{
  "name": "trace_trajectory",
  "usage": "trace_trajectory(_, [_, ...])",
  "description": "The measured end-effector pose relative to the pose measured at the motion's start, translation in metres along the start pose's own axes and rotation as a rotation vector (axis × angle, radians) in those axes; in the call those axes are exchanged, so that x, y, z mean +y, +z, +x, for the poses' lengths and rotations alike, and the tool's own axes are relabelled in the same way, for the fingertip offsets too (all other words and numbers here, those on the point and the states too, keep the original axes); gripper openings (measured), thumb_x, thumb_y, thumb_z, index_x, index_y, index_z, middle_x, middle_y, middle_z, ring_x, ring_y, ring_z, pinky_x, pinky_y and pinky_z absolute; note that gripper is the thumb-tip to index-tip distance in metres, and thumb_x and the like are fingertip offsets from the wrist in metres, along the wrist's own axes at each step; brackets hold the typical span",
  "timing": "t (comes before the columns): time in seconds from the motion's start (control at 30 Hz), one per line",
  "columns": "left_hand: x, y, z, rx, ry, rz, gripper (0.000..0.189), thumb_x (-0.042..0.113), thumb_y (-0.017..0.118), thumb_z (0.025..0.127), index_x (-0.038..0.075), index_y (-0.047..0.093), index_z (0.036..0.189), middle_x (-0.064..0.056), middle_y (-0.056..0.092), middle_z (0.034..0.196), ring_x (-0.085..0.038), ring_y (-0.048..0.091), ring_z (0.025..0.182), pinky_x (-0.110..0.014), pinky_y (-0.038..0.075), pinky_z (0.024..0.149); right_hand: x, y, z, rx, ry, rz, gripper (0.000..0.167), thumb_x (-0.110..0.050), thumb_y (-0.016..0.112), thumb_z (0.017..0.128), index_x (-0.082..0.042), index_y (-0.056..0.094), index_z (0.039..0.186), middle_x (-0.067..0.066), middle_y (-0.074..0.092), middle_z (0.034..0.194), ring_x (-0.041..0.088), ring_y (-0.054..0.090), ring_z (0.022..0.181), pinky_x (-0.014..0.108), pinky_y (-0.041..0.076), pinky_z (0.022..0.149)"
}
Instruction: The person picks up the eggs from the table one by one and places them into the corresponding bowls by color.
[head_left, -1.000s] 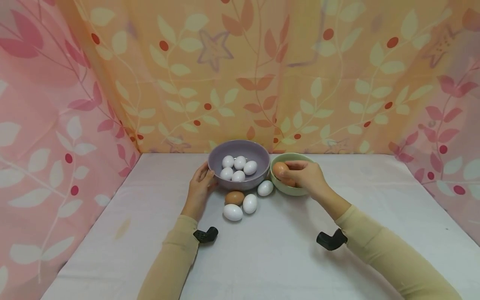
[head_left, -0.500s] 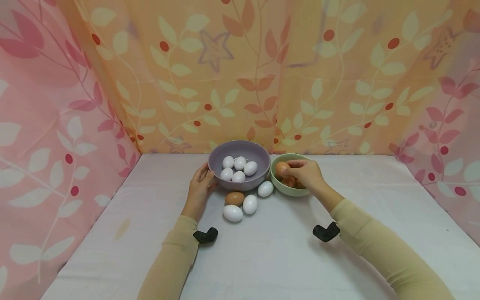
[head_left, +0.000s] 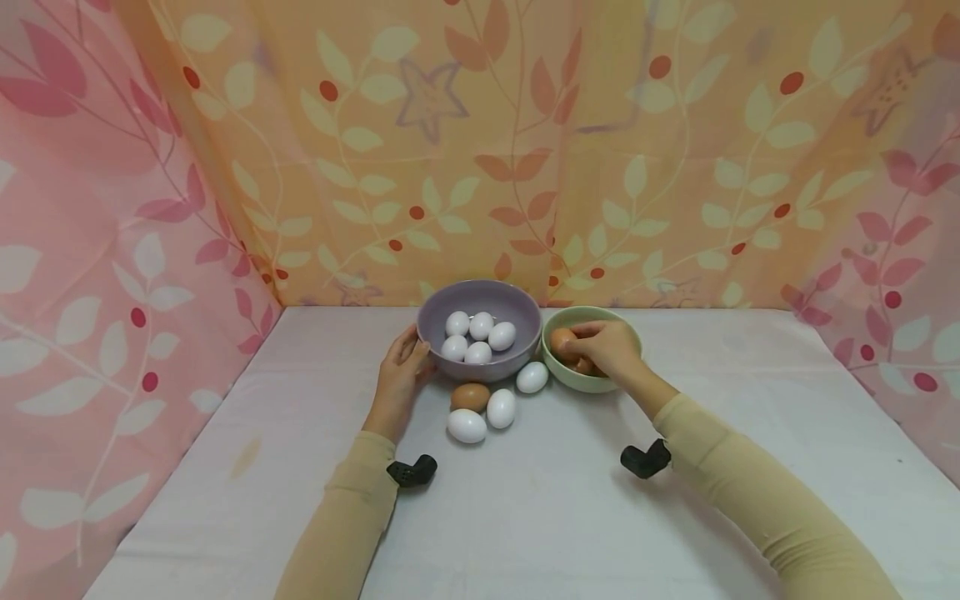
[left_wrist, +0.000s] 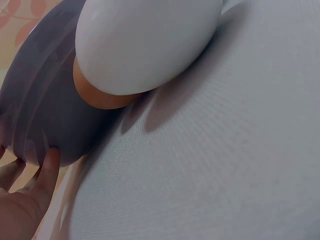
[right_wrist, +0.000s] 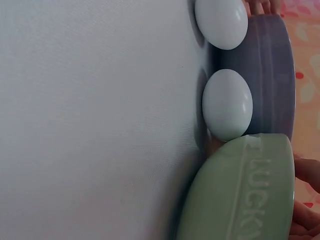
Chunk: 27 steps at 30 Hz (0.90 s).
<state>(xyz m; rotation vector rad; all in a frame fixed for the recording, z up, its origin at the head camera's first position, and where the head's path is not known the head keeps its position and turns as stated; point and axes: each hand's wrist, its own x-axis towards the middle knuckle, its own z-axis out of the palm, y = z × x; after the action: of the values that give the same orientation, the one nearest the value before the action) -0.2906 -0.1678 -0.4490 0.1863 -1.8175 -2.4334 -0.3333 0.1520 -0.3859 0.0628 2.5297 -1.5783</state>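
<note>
My left hand (head_left: 397,379) rests against the left side of the purple bowl (head_left: 480,295), its fingertips (left_wrist: 52,156) touching the outer wall. Several white eggs (head_left: 501,336) lie inside that bowl. To the right, my right hand (head_left: 617,348) reaches over the rim of the light green bowl (head_left: 579,382) and pinches a brown egg (head_left: 561,340) between thumb and fingers. Other brown eggs (head_left: 583,364) lie below it, partly covered by the hand. In the right wrist view, the green bowl (right_wrist: 232,195) hides the held egg.
In front of the purple bowl, a brown egg (head_left: 470,397) lies close to two white eggs, one (head_left: 467,426) nearer and one (head_left: 501,408) to its right. Another white egg (head_left: 532,377) sits between the bowls. A patterned curtain (head_left: 360,208) hangs right behind them.
My right wrist and forearm have shifted left, and the pinched brown egg sits slightly lower in the green bowl than half a second ago. The left hand stays at the purple bowl.
</note>
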Motion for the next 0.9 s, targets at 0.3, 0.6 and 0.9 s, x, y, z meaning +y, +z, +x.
trace_trajectory(0.3, [0.000, 0.000, 0.000, -0.005, 0.002, 0.004, 0.057, 0.020, 0.056, 0.103, 0.016, 0.033, 0.155, -0.005, 0.029, 0.164, -0.022, 0.039, 0.144, -0.047, 0.039, 0.115, 0.002, 0.004, 0.001, 0.024, -0.041, -0.052, 0.050, -0.022, 0.080, 0.085, 0.001, 0.066, 0.127, 0.017, 0.074, 0.109, 0.004, 0.063, 0.061, 0.015, 0.051, 0.057])
trace_trajectory(0.6, [-0.001, 0.001, 0.000, -0.001, -0.005, -0.005, 0.056, 0.019, 0.056, 0.102, 0.016, 0.034, 0.154, -0.005, 0.030, 0.163, -0.020, 0.040, 0.143, -0.046, 0.040, 0.114, 0.001, 0.009, -0.024, 0.088, -0.202, 0.044, 0.046, -0.019, 0.077, 0.087, 0.001, 0.066, 0.127, 0.017, 0.068, 0.126, 0.015, 0.064, 0.114, 0.010, 0.048, 0.085])
trace_trajectory(0.9, [0.001, 0.001, -0.001, 0.003, 0.005, 0.003, 0.056, 0.019, 0.055, 0.103, 0.016, 0.034, 0.154, -0.005, 0.029, 0.164, -0.022, 0.037, 0.146, -0.047, 0.039, 0.115, -0.002, 0.037, -0.060, -0.018, -0.274, 0.133, 0.044, -0.019, 0.082, 0.082, -0.001, 0.070, 0.121, 0.015, 0.072, 0.120, 0.016, 0.070, 0.108, 0.009, 0.051, 0.082])
